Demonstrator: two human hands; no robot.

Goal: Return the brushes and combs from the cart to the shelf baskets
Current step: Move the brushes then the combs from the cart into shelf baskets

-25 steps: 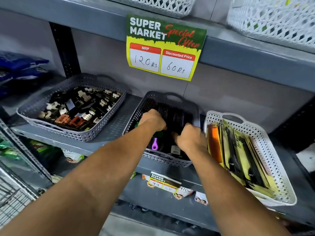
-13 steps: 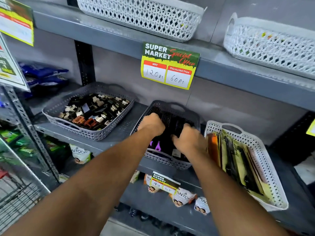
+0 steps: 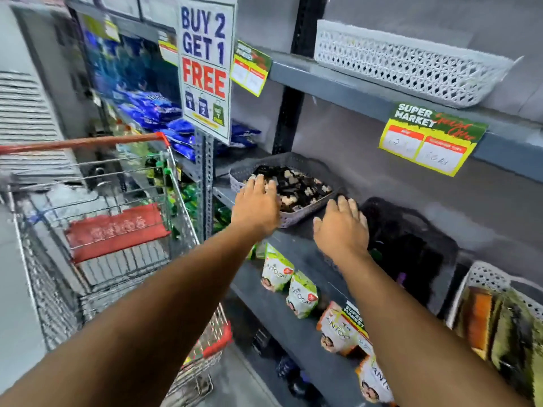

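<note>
Head view: cart [image 3: 97, 230] left of shelf [image 3: 296, 245].

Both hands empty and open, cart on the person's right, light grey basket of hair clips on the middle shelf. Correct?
Not quite: the head view shows the cart on the person's left, not right. The rest holds: left hand and right hand are open and empty, and the light grey basket of hair clips sits on the middle shelf.

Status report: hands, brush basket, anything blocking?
Left hand open, empty. Right hand open, empty. Dark brush basket beside right hand. Cart left, nothing blocking.
</note>
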